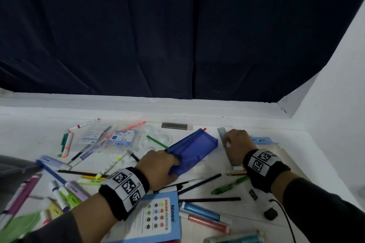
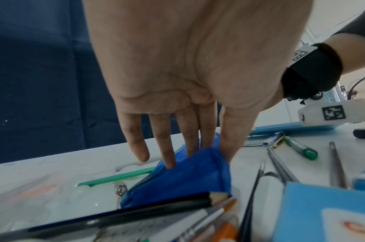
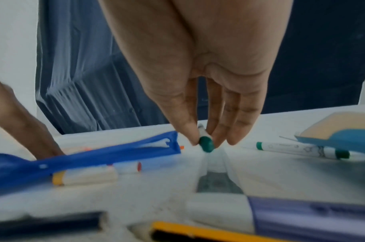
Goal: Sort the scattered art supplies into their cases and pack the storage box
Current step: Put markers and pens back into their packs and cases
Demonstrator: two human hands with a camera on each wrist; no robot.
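Left hand (image 1: 158, 165) gripping the near end of the blue pencil case (image 1: 192, 151) lying mid-table (image 1: 197, 112), fingers clamped on its edge, right hand (image 1: 236, 145) just right of the case pinching a green-capped marker (image 3: 205, 142) between thumb and fingertips, colour pencil box (image 1: 158, 217) lying nearer than the case

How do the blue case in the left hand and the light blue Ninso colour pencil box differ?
The blue pencil case is dark, see-through plastic, tilted up at one end, gripped by the left hand. The Ninso colour pencil box is pale, opaque printed card, lying flat, unheld. Both are blue cases on the table.
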